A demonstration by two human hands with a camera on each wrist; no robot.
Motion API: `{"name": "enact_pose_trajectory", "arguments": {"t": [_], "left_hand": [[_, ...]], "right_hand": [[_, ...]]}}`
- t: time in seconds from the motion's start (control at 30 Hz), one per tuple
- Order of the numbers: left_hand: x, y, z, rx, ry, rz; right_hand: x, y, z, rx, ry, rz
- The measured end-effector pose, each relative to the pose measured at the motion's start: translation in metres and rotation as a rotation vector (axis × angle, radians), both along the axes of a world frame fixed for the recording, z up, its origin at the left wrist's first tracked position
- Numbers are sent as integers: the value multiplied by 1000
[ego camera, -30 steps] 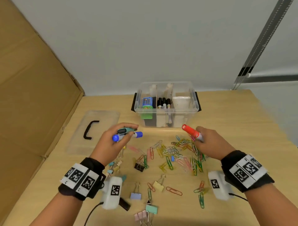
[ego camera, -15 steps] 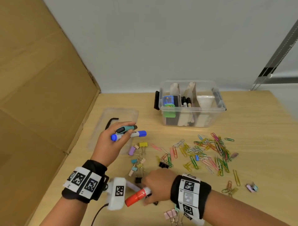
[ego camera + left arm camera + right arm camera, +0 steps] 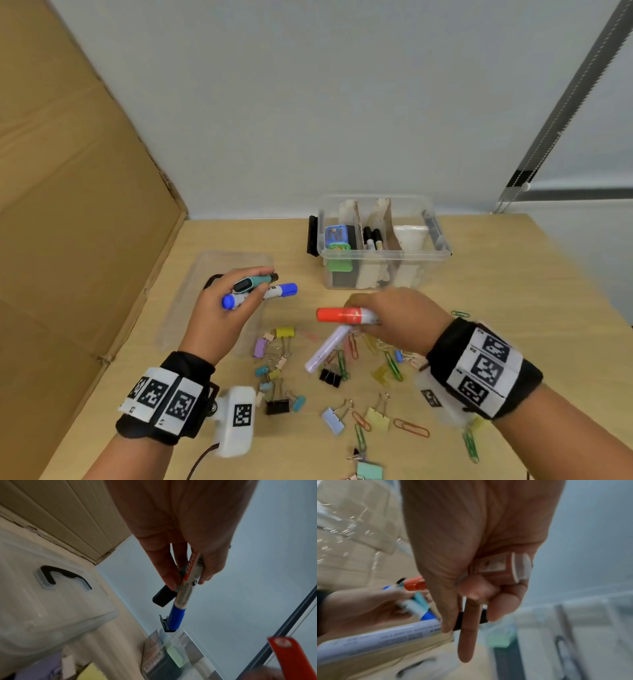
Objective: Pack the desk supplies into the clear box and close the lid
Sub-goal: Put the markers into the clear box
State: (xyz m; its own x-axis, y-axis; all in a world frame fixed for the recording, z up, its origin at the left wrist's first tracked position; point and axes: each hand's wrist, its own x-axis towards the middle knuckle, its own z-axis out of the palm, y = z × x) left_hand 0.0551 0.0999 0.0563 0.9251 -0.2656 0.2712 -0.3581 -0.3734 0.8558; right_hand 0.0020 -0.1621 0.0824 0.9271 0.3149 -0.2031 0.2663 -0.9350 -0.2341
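Now your left hand grips a blue pen and a teal one. Your right hand grips a red pen and, I think, a pale purple one. Pens are light, stiff and smooth, so hold their middles. Ahead, the clear box sits open; the lid lies left. Clips litter the table.

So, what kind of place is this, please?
Probably a staged recording bench, not a real office: a bare wooden table against a plain wall, a cardboard sheet as side screen, and marker-tag bands on both wrists.
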Motion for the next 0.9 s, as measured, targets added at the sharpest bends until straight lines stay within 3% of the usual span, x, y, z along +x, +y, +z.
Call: {"name": "enact_pose_trajectory", "arguments": {"t": [0.17, 0.3, 0.6, 0.9], "left_hand": [[-2, -18, 0, -38, 1, -8], [-5, -30, 0, -30, -17, 6], [-8, -42, 1, -44, -15, 40], [-8, -41, 0, -53, 25, 45]], "right_hand": [[46, -55, 45, 67, -122, -183], [101, -87, 64, 21, -99, -248], [191, -80, 43, -275, 30, -126], [201, -79, 38, -236, 145, -117]]}}
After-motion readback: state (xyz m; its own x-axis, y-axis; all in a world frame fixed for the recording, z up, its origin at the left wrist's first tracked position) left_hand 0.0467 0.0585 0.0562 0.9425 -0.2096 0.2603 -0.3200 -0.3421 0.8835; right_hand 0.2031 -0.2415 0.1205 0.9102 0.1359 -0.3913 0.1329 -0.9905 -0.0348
